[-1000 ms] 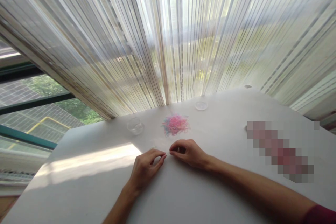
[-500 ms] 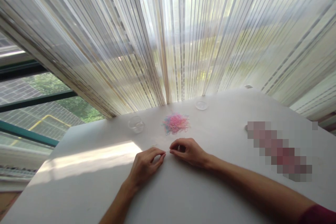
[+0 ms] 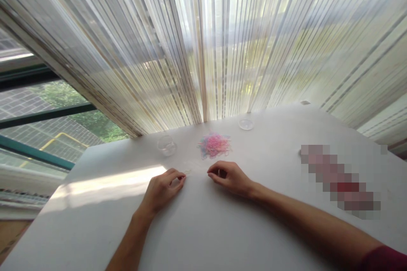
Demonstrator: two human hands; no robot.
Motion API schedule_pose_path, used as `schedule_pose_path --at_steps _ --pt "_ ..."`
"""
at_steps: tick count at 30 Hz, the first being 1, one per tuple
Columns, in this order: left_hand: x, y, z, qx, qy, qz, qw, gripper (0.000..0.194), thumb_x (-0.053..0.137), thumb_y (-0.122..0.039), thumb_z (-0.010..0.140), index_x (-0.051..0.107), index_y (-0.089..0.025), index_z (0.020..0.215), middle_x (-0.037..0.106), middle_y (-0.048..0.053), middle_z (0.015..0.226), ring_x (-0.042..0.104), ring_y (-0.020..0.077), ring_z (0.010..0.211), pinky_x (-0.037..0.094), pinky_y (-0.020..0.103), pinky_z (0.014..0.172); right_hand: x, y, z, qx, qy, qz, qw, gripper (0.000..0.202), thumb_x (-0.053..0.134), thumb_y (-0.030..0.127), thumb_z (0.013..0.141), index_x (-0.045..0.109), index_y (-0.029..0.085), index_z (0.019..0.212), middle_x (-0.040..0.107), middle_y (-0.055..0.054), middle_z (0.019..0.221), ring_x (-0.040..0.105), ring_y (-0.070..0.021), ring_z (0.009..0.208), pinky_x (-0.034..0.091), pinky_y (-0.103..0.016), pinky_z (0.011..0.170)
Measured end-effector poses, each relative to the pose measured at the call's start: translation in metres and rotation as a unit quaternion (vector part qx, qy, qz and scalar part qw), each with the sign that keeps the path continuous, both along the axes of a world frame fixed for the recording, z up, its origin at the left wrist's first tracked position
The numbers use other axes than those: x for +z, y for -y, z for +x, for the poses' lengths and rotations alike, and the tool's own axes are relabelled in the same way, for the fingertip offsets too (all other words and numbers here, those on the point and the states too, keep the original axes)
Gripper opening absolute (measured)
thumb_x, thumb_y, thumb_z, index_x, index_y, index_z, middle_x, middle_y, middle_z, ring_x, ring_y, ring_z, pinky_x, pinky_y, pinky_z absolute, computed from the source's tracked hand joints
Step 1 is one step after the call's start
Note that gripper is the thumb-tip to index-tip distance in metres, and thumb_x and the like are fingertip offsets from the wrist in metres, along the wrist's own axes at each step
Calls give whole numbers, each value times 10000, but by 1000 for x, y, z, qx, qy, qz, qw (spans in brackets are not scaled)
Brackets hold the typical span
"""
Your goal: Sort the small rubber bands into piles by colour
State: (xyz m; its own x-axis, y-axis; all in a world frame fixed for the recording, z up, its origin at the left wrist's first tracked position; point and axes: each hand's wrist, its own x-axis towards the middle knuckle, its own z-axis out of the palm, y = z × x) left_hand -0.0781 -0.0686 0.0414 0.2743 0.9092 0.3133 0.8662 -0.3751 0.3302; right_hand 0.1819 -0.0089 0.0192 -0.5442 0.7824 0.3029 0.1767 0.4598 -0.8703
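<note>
On the white table [image 3: 197, 228] lies a heap of small pink, blue and pale loops [image 3: 214, 145]. My left hand [image 3: 163, 188] is in a pinch left of the heap and nearer to me; a faint pale loop [image 3: 187, 172] shows at its fingertips. What the pinch holds is too small to name. My right hand [image 3: 230, 178] rests just below the heap, thumb and forefinger pressed together, with nothing clear between them. A round clear container [image 3: 167, 146] stands left of the heap, and a clear round lid [image 3: 246, 124] lies behind it to the right.
A blurred-out reddish long object [image 3: 343, 182] lies on the right of the table. Striped sheer curtains [image 3: 216, 51] hang along the far edge. Sunlight falls across the left part of the table, beside a window with a green frame [image 3: 41, 116].
My left hand has moved left, away from my right hand, so the gap between their fingertips is wider. My right hand has hardly moved. The view has shifted slightly.
</note>
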Motion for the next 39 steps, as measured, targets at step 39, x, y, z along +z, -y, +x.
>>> schedule_pose_path --at_steps 39 --pt "-7 -3 -4 41 44 7 998 191 587 -311 889 720 -238 1004 705 17 999 540 83 556 505 220 602 -7 -93 60 -256 118 183 942 156 564 257 906 683 199 823 633 -60 797 588 -217 794 495 -374 804"
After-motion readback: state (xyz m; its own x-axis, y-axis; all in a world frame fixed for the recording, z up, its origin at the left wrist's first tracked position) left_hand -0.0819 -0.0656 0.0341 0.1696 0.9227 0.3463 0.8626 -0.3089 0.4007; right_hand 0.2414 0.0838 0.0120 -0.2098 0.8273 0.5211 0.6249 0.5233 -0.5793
